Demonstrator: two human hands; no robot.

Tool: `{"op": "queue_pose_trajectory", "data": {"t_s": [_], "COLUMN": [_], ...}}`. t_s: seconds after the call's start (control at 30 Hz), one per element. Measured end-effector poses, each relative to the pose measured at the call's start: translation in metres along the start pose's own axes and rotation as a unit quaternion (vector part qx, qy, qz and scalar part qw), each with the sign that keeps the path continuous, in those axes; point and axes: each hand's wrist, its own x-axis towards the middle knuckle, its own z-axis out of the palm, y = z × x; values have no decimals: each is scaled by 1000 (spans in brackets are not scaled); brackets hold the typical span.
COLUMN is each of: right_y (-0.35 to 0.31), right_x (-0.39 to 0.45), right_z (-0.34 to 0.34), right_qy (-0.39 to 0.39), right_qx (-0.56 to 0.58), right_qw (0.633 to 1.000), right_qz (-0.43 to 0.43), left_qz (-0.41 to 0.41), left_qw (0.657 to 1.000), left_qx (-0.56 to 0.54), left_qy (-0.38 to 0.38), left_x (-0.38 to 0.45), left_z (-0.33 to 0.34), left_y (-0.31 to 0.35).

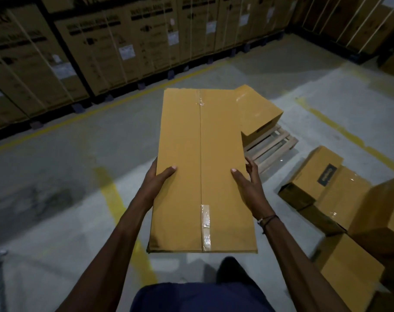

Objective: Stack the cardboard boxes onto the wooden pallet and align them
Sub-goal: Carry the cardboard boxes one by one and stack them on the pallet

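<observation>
cardboard fills the middle of the view: a long tan carton [202, 167] held flat out in front of the person, above the grey concrete floor [63, 176]. its top flaps meet in a seam running near to far, closed with clear tape at the far end and a strip of shiny tape at the near end; no print shows on its top. the left hand [159, 180] grips the left edge, thumb lying over the top face and the fingers hidden behind the side. the right hand [247, 179] holds the right edge the same way, thumb on top, fingers spread down the side; a dark cord bracelet [268, 219] sits on that wrist.

beyond the carton on the right lies the wooden pallet [270, 147], with one taped box [259, 111] standing on its far part and bare slats on the near side. further right, on the floor, lies a cluster of loose boxes [340, 199]; the closest to the pallet carries a dark label whose wording is too blurred to read.

yellow painted lines [115, 194] cross the floor. along the far wall stands a row of tall strapped cartons [115, 48] with dark printed lettering and white stickers, all too blurred to read for sure.
</observation>
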Motion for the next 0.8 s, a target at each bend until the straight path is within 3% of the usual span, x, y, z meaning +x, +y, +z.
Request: {"op": "queue_pose_trajectory", "data": {"t_s": [0.4, 0.8], "right_y": [-20, -33], "right_x": [110, 243], "right_z": [88, 128], "right_qy": [23, 112], "right_qx": [13, 57], "right_qw": [1000, 991], "right_qz": [13, 42], "left_qz": [25, 40], "left_qw": [999, 988], "left_qx": [32, 97], "left_qy": [-11, -109], "left_x": [129, 321], "left_z": [-65, -68], "left_y": [43, 108]}}
